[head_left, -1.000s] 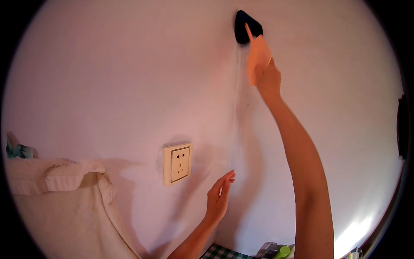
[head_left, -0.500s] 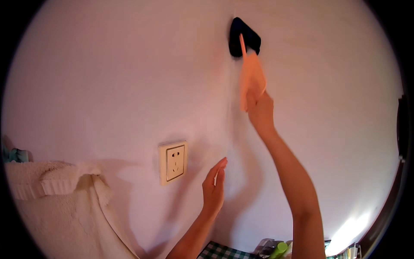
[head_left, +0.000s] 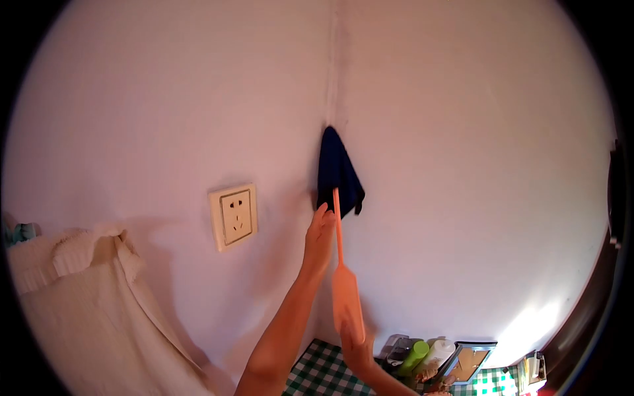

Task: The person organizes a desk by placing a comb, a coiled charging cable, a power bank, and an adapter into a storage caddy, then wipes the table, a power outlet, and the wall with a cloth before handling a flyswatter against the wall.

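A dark blue cloth [head_left: 335, 168], roughly triangular, covers the upper end of an orange paddle-shaped tool [head_left: 345, 294] and lies against the wall corner. The tool has a thin stem that runs up into the cloth and a broad flat part below. My right hand [head_left: 356, 346] is closed around the lower end of that flat part. Beside the stem, my left hand [head_left: 319, 237] reaches up with fingers extended to the cloth's lower left edge. Whether those fingers touch the cloth is hard to tell.
A wall socket [head_left: 238, 216] is left of the corner, and a cream towel [head_left: 79, 310] hangs at far left. Below, a green checked tablecloth [head_left: 323, 369] bears a green bottle [head_left: 415, 356], a white bottle [head_left: 439, 353] and a framed item [head_left: 470, 363].
The cloth and orange tool have come down along the wall corner with my right hand. My left hand has risen to the cloth. The view has tilted downward, showing more of the tabletop.
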`<state>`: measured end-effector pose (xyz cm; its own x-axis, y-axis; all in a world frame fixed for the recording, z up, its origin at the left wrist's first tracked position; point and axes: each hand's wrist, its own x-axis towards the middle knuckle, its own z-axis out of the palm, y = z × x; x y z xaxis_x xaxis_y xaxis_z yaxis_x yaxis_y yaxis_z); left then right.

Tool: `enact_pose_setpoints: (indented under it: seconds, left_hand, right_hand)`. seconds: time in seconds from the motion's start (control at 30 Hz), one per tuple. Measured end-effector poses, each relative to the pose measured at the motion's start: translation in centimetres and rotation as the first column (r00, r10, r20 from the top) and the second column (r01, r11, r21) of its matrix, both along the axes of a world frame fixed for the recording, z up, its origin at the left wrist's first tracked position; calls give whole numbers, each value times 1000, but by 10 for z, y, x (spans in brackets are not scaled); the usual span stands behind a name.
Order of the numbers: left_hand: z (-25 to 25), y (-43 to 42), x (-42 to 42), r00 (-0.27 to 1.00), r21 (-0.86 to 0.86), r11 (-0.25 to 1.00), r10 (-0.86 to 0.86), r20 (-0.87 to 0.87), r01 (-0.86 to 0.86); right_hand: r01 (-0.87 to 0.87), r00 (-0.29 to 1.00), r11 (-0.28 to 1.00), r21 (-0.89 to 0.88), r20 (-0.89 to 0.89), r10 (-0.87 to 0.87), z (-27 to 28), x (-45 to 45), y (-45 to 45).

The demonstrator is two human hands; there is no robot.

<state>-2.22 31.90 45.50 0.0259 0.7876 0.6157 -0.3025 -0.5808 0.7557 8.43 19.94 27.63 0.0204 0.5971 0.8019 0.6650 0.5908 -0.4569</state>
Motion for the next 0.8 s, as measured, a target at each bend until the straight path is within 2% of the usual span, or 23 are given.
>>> enact_pose_setpoints:
  seconds: [0.13, 0.2, 0.23, 0.33, 0.37, 0.4, 0.47, 0.5, 0.53, 0.6, 0.67, 0.73, 0.8]
  left_hand:
    - [-28, 20, 17, 991, -170, 985, -55, -120, 34]
    - [-57, 32, 30, 987, -317, 948, 26, 157, 26]
    - [-72, 39, 33, 968, -385, 922, 61, 243, 39]
    - [-117, 41, 35, 950, -349, 934, 41, 311, 74]
    - [-132, 42, 33, 951, -296, 947, -27, 307, 123]
    - [-146, 40, 30, 951, -308, 943, -25, 307, 124]
    - [-171, 30, 26, 950, -281, 946, -72, 303, 162]
    - [-178, 19, 24, 951, -294, 942, -70, 302, 163]
    - [-182, 3, 20, 962, -252, 955, -88, 258, 155]
    - [-189, -24, 12, 971, -215, 965, -105, 214, 152]
    - [-198, -52, 7, 987, -186, 973, -117, 111, 137]
    - [-206, -78, 0, 975, -193, 960, -179, 134, 203]
    - [-211, -105, -6, 958, -207, 941, -240, 157, 269]
  right_hand:
    - [32, 997, 999, 26, -72, -30, -47, -9, -37]
    - [89, 991, 979, -182, -79, -105, -59, -13, -58]
    - [115, 993, 981, -159, 30, -111, -77, -10, -58]
    - [56, 998, 993, -105, 4, -56, -104, -7, -67]
    - [34, 999, 947, -320, 30, -26, -115, 1, -71]
    - [35, 999, 943, -331, 30, -27, -112, 7, -75]
    - [-87, 982, 729, -679, 66, 179, -102, 21, -83]
    - [-46, 966, 693, -720, 145, 214, -116, 36, -79]
    - [-45, 968, 683, -729, 138, 211, -119, 47, -79]
    - [60, 994, 783, -619, 111, 12, -112, 67, -75]
    - [-40, 999, 930, -365, -11, 39, -79, 82, -66]
    - [41, 999, 987, -157, 29, -36, -37, 82, -65]
    - [17, 999, 999, -50, 35, -15, 9, 76, -68]
